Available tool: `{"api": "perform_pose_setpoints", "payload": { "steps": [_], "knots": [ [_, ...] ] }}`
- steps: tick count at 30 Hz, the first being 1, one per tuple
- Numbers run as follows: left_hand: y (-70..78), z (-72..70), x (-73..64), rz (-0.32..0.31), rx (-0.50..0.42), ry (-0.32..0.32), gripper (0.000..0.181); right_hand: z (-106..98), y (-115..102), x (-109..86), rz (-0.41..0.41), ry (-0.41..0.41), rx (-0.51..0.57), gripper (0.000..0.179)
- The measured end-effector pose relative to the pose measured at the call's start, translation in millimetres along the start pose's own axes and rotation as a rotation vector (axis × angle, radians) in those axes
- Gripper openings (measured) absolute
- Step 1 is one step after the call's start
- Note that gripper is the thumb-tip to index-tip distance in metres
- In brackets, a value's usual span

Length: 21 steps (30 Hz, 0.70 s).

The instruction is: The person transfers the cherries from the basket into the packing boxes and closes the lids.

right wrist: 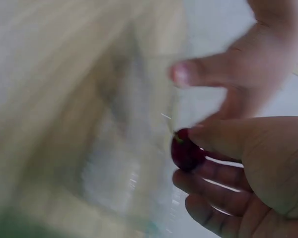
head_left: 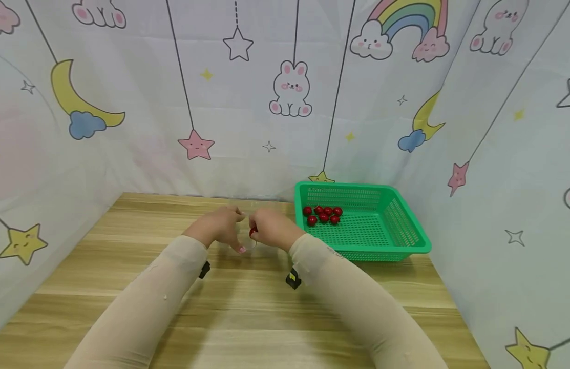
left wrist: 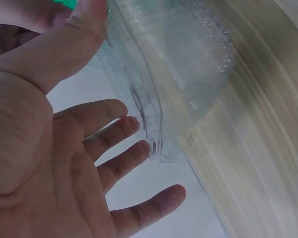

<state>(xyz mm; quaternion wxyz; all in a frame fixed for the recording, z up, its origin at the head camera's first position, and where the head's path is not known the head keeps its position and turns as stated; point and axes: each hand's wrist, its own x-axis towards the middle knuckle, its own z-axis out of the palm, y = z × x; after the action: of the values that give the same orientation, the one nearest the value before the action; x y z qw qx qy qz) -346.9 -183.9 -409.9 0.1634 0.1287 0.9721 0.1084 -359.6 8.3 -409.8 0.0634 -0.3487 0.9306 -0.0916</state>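
My right hand (head_left: 274, 229) pinches a dark red cherry (right wrist: 186, 152) with a pale stem between thumb and fingers. Beside it is my left hand (head_left: 218, 226), its fingers extended and spread. In the left wrist view, some fingertips of that hand meet the edge of a clear plastic container (left wrist: 191, 54) with a hinge-like fold. From the head view the container is see-through and partly covered by both hands. The right wrist view is blurred, and whether the cherry touches the container I cannot tell.
A green perforated basket (head_left: 411, 249) stands on the right of the wood-grain table (head_left: 238, 318). Several red cherries (head_left: 323, 218) lie at its left end. Behind the table hangs a white printed curtain (head_left: 248, 113), which also runs along both sides.
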Motion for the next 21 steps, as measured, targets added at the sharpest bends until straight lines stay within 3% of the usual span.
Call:
{"api": "perform_pose_setpoints", "payload": {
  "steps": [7,17,21],
  "knots": [
    [-0.2,0.0,0.5,0.015,0.000,0.003,0.108,27,-3,13.8,0.097,0.106,0.007,0.011],
    [-1.0,1.3,1.4,0.032,0.017,0.011,0.110,39,1,17.6,0.073,0.025,0.100,0.029],
    [-1.8,2.0,2.4,0.030,0.005,0.011,0.110,37,2,16.0,0.087,0.001,0.116,0.029]
  ]
}}
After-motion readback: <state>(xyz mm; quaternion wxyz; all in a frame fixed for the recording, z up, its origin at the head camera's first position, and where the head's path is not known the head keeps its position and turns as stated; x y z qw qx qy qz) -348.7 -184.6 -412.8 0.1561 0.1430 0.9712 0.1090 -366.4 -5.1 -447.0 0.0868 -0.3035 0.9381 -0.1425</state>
